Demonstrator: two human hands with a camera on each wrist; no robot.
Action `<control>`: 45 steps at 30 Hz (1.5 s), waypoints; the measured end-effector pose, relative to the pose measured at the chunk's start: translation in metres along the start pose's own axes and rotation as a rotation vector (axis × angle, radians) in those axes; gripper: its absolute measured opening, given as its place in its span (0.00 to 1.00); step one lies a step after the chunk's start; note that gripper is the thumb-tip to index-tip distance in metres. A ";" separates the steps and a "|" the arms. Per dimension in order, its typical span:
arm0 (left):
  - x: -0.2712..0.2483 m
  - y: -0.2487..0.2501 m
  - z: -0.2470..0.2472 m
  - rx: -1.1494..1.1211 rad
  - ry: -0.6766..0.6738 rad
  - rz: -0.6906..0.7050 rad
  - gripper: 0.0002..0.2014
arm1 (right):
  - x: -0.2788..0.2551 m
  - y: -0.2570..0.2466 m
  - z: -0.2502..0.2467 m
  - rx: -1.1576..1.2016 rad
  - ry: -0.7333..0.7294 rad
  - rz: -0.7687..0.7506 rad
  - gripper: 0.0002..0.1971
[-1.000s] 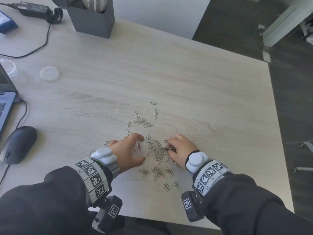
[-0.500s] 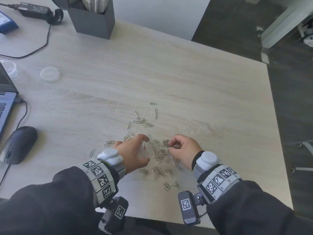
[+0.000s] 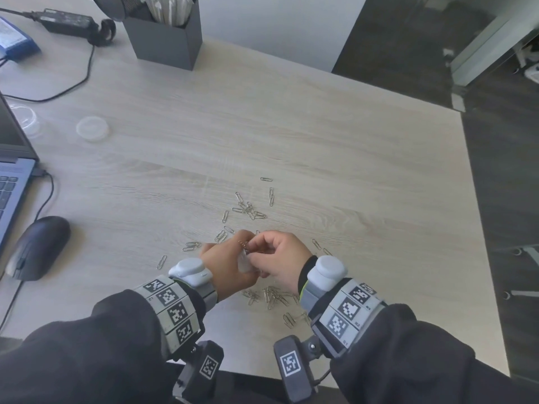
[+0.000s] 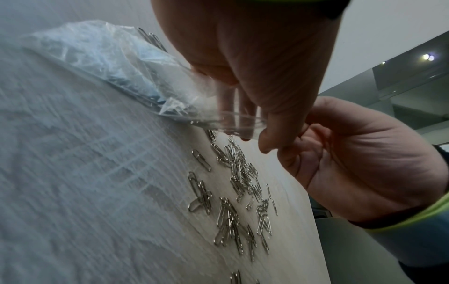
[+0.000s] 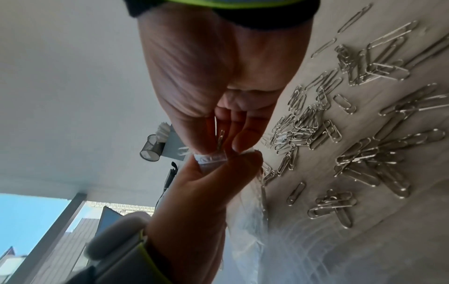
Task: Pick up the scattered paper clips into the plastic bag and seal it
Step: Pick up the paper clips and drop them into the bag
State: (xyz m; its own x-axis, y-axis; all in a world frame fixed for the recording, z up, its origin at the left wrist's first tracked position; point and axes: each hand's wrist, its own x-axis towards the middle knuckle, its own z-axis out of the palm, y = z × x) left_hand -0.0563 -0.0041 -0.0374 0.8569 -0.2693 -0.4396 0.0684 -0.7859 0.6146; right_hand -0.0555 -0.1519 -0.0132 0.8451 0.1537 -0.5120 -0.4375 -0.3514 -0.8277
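Observation:
Silver paper clips lie scattered on the wooden table, in a far group (image 3: 248, 209) and a near heap (image 3: 274, 295). My left hand (image 3: 233, 258) holds a small clear plastic bag (image 3: 244, 263) just above the table, pinching its mouth (image 5: 211, 159) open. In the left wrist view the bag (image 4: 116, 67) hangs crumpled with a few clips inside it. My right hand (image 3: 255, 249) is directly over the mouth, and its thumb and fingers pinch a few paper clips (image 5: 221, 137). Loose clips (image 4: 233, 192) lie below both hands.
A black mouse (image 3: 38, 246) and a laptop (image 3: 11, 182) are at the left. A clear round lid (image 3: 92, 128) lies further back. A dark grey holder (image 3: 166, 33) and a power adapter (image 3: 67, 20) stand at the far edge. The table's right edge (image 3: 481, 243) is close.
Both hands have risen off the table and come together. The right hand picked clips from the heap and carried them left to the bag's mouth, which the left hand lifted.

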 end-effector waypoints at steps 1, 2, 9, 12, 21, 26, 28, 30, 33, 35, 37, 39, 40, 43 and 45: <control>0.000 0.000 0.001 -0.015 0.006 0.001 0.23 | -0.001 0.001 0.000 -0.042 0.001 -0.006 0.08; -0.001 0.000 0.000 -0.023 0.011 0.001 0.23 | -0.001 0.002 0.000 -0.072 0.000 -0.011 0.08; -0.002 -0.007 0.000 -0.022 -0.004 0.024 0.22 | -0.017 -0.008 -0.018 -0.190 -0.024 -0.032 0.12; -0.001 -0.012 -0.002 -0.051 -0.035 0.053 0.26 | -0.016 0.001 -0.042 -0.204 0.077 -0.022 0.10; -0.001 -0.017 -0.007 0.000 -0.036 0.038 0.25 | -0.021 0.073 -0.112 -0.728 0.180 0.269 0.35; 0.001 -0.020 -0.004 0.001 -0.027 0.032 0.24 | -0.024 0.079 -0.088 -0.754 0.080 0.151 0.46; 0.001 -0.019 -0.004 0.008 -0.019 0.037 0.24 | -0.021 0.078 -0.077 -0.780 0.040 0.090 0.45; 0.001 -0.018 -0.004 0.016 -0.019 0.043 0.25 | -0.018 0.075 -0.069 -0.785 0.020 0.061 0.45; 0.000 -0.019 -0.005 0.007 -0.034 0.032 0.24 | -0.013 0.072 -0.061 -0.768 0.058 0.047 0.47; 0.000 -0.019 -0.005 0.002 -0.030 0.028 0.24 | -0.010 0.070 -0.057 -0.734 0.104 0.049 0.49; -0.001 -0.020 -0.005 0.004 -0.021 0.028 0.24 | -0.005 0.066 -0.053 -0.734 0.116 0.043 0.49; -0.002 -0.021 -0.006 0.003 -0.014 0.027 0.24 | 0.000 0.060 -0.048 -0.770 0.092 0.026 0.45; -0.003 -0.022 -0.006 0.000 -0.011 0.023 0.24 | 0.003 0.057 -0.046 -0.788 0.080 0.009 0.42; -0.004 -0.026 -0.007 -0.008 -0.006 0.006 0.24 | 0.009 0.051 -0.040 -0.834 0.048 -0.028 0.34; -0.004 -0.028 -0.008 -0.006 -0.001 0.004 0.24 | 0.013 0.052 -0.036 -0.853 0.036 -0.036 0.30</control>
State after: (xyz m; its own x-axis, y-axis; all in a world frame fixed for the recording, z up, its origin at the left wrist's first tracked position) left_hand -0.0578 0.0232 -0.0470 0.8564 -0.2729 -0.4382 0.0680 -0.7818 0.6199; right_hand -0.0561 -0.2018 -0.0544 0.8697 0.1534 -0.4691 -0.0415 -0.9244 -0.3792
